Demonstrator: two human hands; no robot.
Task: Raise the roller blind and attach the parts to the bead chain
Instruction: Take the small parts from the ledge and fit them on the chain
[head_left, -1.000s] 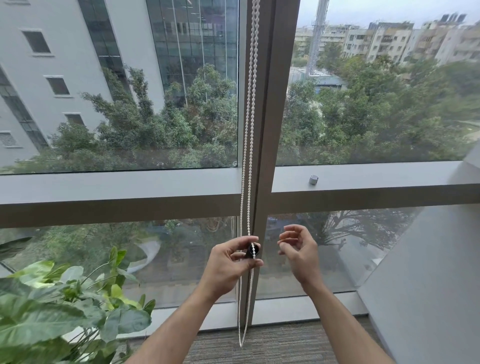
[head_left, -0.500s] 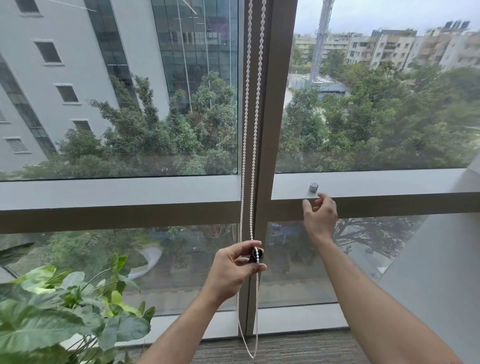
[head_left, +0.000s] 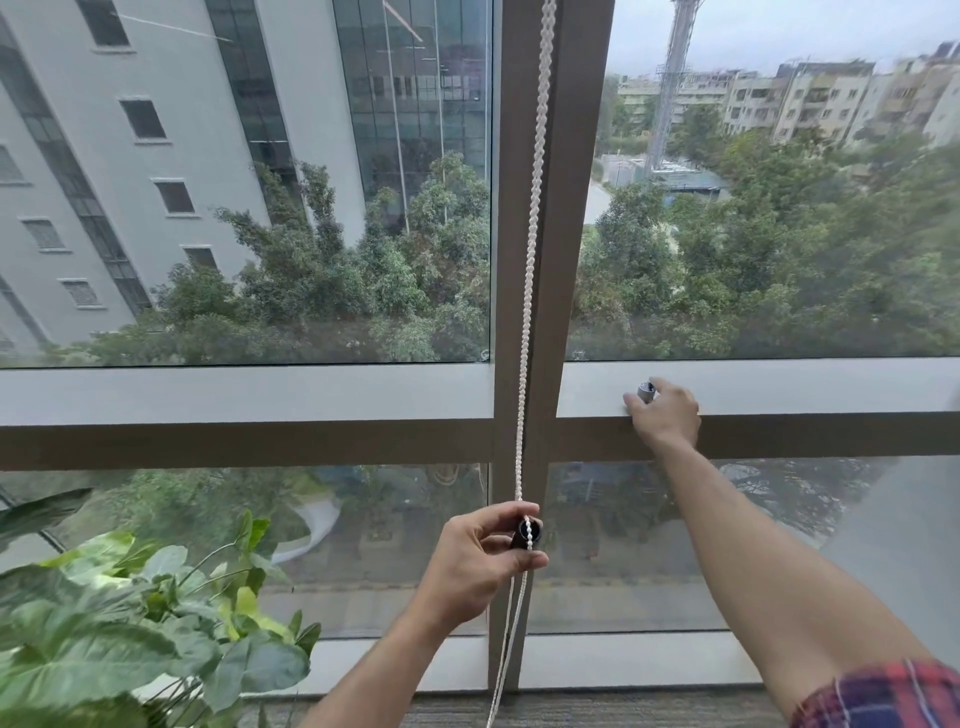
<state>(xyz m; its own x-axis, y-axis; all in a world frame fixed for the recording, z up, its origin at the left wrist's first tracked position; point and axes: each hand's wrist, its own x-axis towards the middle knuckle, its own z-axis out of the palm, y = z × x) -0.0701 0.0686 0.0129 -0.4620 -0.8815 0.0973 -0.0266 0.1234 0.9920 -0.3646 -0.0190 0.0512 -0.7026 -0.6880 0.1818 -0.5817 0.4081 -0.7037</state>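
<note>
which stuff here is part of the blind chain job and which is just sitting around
Part of the job:
bead chain
black part pinched in the left hand
small grey part on the window ledge, at the right hand

Just there:
potted plant
carpet

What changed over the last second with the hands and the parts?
The right hand left the chain, rose to the window ledge and closed its fingers on the small grey part there. The left hand kept pinching the black part on the bead chain.
</note>
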